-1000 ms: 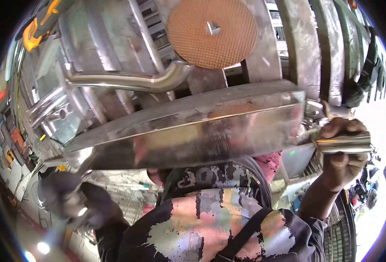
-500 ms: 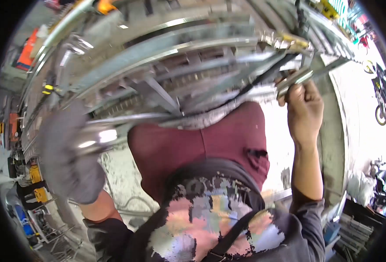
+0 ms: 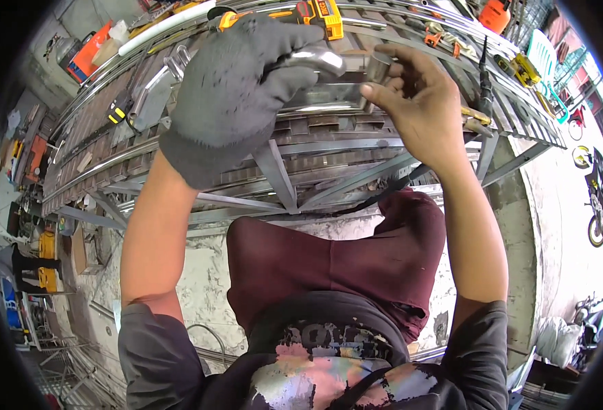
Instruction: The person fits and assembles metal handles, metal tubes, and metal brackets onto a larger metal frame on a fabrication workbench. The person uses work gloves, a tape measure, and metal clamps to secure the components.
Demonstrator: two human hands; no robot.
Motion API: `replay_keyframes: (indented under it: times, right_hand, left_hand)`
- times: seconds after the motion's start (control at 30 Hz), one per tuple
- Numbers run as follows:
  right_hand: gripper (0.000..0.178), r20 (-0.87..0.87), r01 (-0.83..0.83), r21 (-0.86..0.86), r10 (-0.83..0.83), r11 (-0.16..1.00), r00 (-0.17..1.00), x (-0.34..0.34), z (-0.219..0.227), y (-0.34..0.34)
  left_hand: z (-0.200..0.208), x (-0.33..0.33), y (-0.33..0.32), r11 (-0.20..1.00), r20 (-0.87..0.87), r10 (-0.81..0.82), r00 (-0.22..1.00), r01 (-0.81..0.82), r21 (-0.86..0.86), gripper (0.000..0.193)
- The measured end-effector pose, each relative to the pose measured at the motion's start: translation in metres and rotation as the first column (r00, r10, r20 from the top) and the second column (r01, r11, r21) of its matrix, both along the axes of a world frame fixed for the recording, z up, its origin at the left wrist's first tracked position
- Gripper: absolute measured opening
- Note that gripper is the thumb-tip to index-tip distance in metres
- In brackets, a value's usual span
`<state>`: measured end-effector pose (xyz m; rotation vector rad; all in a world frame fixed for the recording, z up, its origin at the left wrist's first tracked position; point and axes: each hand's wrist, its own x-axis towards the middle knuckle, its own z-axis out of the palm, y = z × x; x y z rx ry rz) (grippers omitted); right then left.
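Observation:
A dark grey work glove covers my left hand [image 3: 223,99], whose fingers are wrapped round a shiny bent metal pipe [image 3: 320,60]. The curved end of that pipe sticks out toward the right. Facing it, my bare right hand [image 3: 426,102] grips a short straight metal tube [image 3: 379,67] between thumb and fingers, tilted nearly upright. A small gap separates the two metal pieces. Both hands are raised over the front of a slatted metal workbench [image 3: 295,147]. The glove hides the rest of the bent pipe.
A yellow-and-black power tool [image 3: 327,19] lies at the back of the bench. Toward the left are a yellow-and-black tape measure [image 3: 116,113] and more bent tubing [image 3: 148,85]. An orange clamp [image 3: 432,38] and a black upright rod-like tool [image 3: 485,85] stand to the right.
Both hands have risen and come closer together over the bench. The left moved up and right from the lower left with the bent pipe; the right moved up and left with the tube.

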<state>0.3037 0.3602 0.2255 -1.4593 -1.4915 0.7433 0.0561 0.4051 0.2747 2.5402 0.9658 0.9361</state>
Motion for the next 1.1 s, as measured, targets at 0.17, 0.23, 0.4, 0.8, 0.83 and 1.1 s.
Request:
replay_keyframes:
  times: [0.17,0.23,0.4,0.8,0.83,1.1]
  right_hand:
    - [0.045,0.171,0.02,0.195,-0.054,0.981,0.984,0.001,0.08,-0.086]
    - [0.043,0.218,-0.005,0.276,-0.058,0.961,0.974,0.002,0.086,-0.089]
    - [0.039,0.427,-0.169,0.468,-0.055,0.868,0.903,0.003,0.078,-0.077]
    - [0.048,0.357,-0.184,0.339,0.055,0.922,0.933,0.017,0.081,-0.076]
    - [0.049,0.373,-0.199,0.332,0.066,0.922,0.925,0.02,0.082,-0.077]
    - [0.055,0.412,-0.2,0.437,0.002,0.877,0.911,0.018,0.077,-0.078]
  left_hand:
    - [0.079,0.029,-0.069,0.971,0.006,-0.112,0.994,0.108,0.212,0.03]
    - [0.082,0.029,-0.068,0.971,0.028,-0.149,0.988,0.141,0.192,0.029]
    - [0.079,0.02,-0.06,0.969,-0.072,-0.182,0.981,0.192,0.157,0.026]
    - [0.131,-0.067,-0.044,0.962,-0.493,0.149,0.857,-0.011,0.272,0.028]
    - [0.133,-0.07,-0.046,0.973,-0.537,0.228,0.812,-0.217,0.084,0.028]
    - [0.088,-0.119,-0.056,0.942,-0.495,0.212,0.842,-0.041,0.334,0.013]
